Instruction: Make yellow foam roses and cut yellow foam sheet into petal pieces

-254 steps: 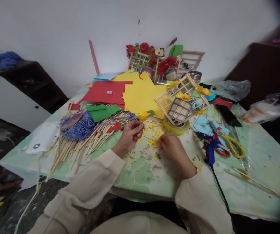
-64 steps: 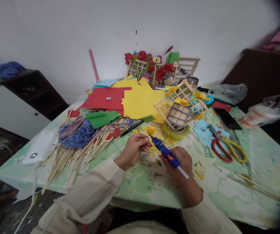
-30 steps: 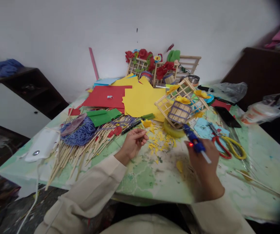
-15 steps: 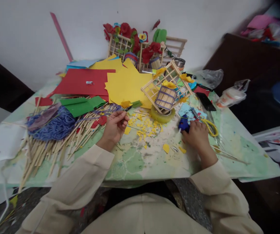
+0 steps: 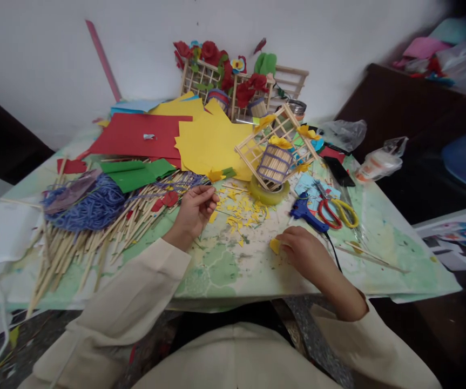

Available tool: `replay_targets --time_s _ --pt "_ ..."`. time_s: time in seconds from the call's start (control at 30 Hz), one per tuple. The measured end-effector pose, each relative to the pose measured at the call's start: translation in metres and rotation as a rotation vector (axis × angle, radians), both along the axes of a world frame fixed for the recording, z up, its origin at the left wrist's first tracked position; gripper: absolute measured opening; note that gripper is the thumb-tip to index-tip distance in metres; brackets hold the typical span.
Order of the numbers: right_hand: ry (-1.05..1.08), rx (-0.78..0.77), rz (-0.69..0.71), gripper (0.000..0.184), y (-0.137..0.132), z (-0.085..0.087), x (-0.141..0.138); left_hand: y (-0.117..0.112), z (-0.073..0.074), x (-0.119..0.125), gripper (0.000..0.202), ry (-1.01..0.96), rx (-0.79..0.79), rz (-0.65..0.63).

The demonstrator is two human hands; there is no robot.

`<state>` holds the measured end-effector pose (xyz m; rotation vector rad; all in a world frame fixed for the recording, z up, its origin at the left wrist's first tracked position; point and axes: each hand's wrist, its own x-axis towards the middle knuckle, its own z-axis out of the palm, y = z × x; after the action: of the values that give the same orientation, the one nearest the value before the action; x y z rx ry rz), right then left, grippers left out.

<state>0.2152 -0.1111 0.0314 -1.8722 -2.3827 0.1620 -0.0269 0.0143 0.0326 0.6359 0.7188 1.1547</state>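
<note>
My left hand (image 5: pixel 195 212) is closed in a pinch over the table, by a yellow paper flower (image 5: pixel 216 175) with a green leaf (image 5: pixel 228 172). The flower seems to sit on a thin stem between those fingers, though the grip itself is partly hidden. My right hand (image 5: pixel 303 251) is low over the table front, its fingertips drawn together on a small yellow paper petal (image 5: pixel 274 246). Behind it lie a blue glue gun (image 5: pixel 309 212), red-handled scissors (image 5: pixel 330 215) and yellow-handled scissors (image 5: pixel 346 212).
A stick trellis with a small basket (image 5: pixel 275 162) leans on a tape roll (image 5: pixel 269 193). Yellow scraps (image 5: pixel 245 215) litter the middle. Wooden sticks (image 5: pixel 74 254) and purple yarn (image 5: pixel 85 202) lie left; yellow paper sheets (image 5: pixel 212 143) behind. The glue gun's cord (image 5: pixel 333 251) runs to the front edge.
My right hand has left the glue gun and moved left and nearer to the yellow petal. The glue gun now lies uncovered. My left hand has shifted slightly; the yellow flower has turned a little.
</note>
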Motion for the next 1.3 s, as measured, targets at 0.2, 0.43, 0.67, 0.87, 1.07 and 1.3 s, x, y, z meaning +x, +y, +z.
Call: replay_targets --time_s 0.2,0.43,0.67,0.87,1.07,1.3 --pt "0.004 -0.005 0.245 0.033 0.013 -0.003 0.009 -0.002 -0.001 0.001 0.011 0.001 0.001 -0.024" --pt "-0.125 -0.035 0.328 0.017 0.021 0.005 0.008 -0.002 -0.006 0.002 0.016 -0.036 0.023 -0.047" --pt "-0.054 0.087 0.273 0.020 0.035 0.018 -0.004 -0.003 -0.008 0.003 0.022 -0.053 0.010 -0.083" --pt "0.403 0.335 0.066 0.011 0.056 0.029 -0.051 -0.006 -0.007 0.004 0.021 -0.048 -0.003 -0.067" --pt "1.033 0.275 -0.058 0.013 0.081 0.032 -0.091 -0.006 -0.007 0.005 0.022 -0.053 -0.028 -0.056" --pt "1.497 0.197 -0.127 0.014 0.105 0.029 -0.104 -0.006 -0.005 0.004 0.018 -0.067 -0.074 -0.071"
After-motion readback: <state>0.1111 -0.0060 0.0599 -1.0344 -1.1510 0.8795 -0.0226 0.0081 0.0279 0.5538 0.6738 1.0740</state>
